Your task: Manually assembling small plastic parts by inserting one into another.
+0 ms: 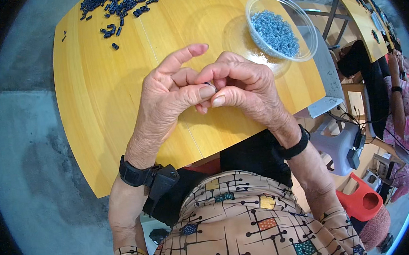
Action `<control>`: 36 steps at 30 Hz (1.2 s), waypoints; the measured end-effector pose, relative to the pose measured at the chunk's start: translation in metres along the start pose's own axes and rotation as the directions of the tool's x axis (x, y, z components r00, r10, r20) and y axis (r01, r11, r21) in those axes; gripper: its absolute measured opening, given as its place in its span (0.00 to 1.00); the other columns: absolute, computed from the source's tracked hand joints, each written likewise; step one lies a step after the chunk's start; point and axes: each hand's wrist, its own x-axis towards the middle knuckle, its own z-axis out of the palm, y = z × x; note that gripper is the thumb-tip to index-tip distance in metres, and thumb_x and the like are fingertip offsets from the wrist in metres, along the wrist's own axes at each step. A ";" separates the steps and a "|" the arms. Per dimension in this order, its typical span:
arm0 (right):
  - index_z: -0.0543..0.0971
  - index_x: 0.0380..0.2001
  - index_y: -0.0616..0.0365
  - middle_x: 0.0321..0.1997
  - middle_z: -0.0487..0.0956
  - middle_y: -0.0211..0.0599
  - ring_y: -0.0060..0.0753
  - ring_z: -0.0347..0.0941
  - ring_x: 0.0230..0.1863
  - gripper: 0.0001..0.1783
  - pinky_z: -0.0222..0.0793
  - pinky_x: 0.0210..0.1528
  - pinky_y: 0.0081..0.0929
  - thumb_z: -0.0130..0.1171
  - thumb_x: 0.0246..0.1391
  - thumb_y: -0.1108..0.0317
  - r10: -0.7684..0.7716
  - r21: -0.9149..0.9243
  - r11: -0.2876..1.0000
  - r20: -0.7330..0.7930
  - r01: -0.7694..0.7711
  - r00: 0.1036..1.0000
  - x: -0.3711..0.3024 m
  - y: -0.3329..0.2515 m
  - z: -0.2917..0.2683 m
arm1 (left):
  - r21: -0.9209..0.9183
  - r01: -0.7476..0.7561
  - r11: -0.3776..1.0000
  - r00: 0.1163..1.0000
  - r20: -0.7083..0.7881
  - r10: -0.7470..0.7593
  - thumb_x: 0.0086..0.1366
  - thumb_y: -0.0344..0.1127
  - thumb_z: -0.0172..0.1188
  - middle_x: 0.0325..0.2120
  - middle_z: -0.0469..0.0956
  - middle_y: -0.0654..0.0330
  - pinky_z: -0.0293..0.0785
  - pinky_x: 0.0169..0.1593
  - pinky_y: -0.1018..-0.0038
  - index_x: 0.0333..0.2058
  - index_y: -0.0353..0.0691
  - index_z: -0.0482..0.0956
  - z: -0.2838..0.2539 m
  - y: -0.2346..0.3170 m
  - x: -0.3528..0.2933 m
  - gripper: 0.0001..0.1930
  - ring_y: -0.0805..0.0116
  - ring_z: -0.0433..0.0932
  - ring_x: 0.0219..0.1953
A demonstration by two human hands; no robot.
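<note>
My left hand [166, 94] and my right hand [249, 84] meet over the near part of the yellow wooden table [105, 134]. Thumbs and fingers of both are pinched together around a small dark piece [209, 83], almost wholly hidden by the fingertips. One finger of the left hand sticks out above the pinch. Beyond the hands, at the far left, lies a heap of small black cylindrical parts [120, 3]. To the right of the hands, a clear plastic bowl [308, 35] holds many tiny silvery-blue metal pieces [275, 33].
A few black parts [115, 46] lie loose near the heap. Right of the table stand a grey plastic stool [336, 142] with cables on it and a red plastic stool [361, 197]. Another person [400, 109] sits at a second table [363, 21].
</note>
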 end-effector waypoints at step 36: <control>0.80 0.38 0.61 0.36 0.78 0.39 0.33 0.73 0.38 0.19 0.69 0.41 0.26 0.68 0.41 0.62 -0.259 -0.269 0.938 -0.120 0.220 0.958 0.006 -0.010 0.005 | -0.341 0.172 0.924 0.977 -0.061 -0.205 0.62 0.38 0.61 0.21 0.74 0.65 0.61 0.23 0.85 0.34 0.34 0.80 0.020 -0.008 -0.012 0.12 0.81 0.67 0.20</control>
